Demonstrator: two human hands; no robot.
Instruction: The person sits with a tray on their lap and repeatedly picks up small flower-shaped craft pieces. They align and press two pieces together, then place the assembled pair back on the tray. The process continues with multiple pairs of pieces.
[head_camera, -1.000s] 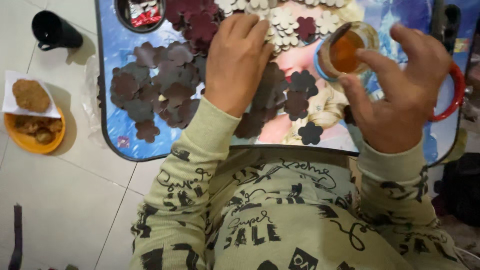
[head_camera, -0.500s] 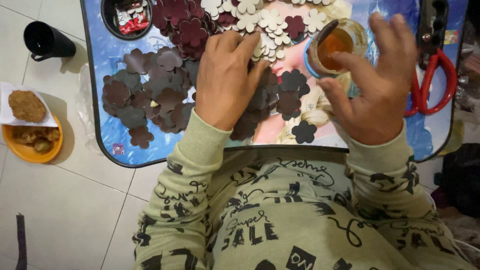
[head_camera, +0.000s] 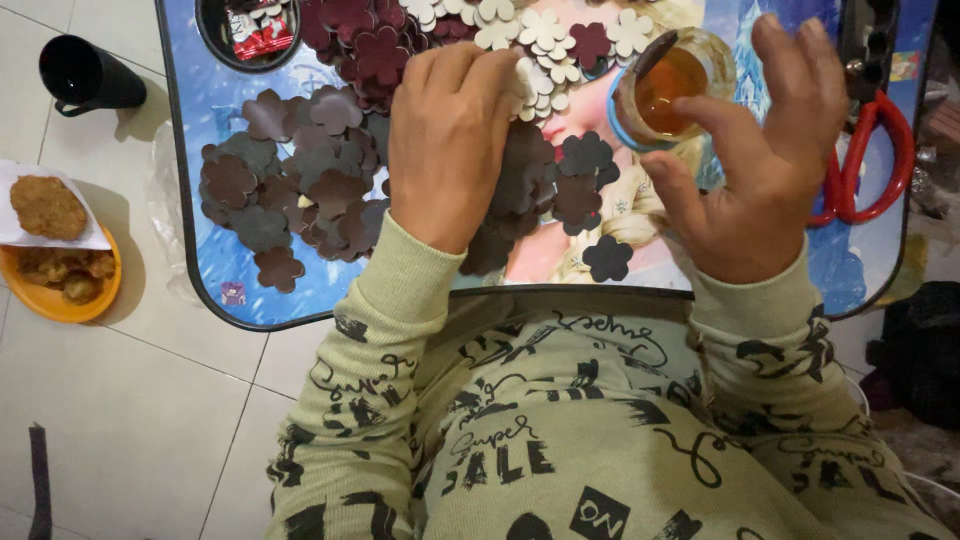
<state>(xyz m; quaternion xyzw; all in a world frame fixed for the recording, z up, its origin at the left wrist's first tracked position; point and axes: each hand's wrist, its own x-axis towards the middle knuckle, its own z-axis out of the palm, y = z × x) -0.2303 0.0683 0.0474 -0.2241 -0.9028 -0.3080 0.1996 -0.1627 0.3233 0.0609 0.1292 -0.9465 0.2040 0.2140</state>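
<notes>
The left hand (head_camera: 450, 140) lies palm down, fingers bent, on a heap of flat flower-shaped cutouts (head_camera: 330, 180); whether its fingertips have pinched one is hidden under the hand. The right hand (head_camera: 760, 170) hangs spread and half open just beside a small clear glass jar of amber liquid (head_camera: 672, 88), thumb and forefinger near its rim but not closed on it, and holding nothing that can be seen.

The work looks to be sorting or picking single flowers from the heap, and the left hand seems to be feeling for one piece. Separating a thin piece from its overlapping neighbours would call for a light fingertip pinch rather than a flat press.

The cutouts look like matte foam or felt sheet, with rounded petals: dark brown ones under and left of the left hand, maroon ones (head_camera: 375, 45) beyond its fingers, cream ones (head_camera: 545, 35) between the two hands. One loose dark flower (head_camera: 607, 258) lies near the right wrist. Red-handled scissors (head_camera: 872, 160) sit right of the right hand. All this rests on a small glossy picture-printed desk (head_camera: 215, 290) over the lap.
</notes>
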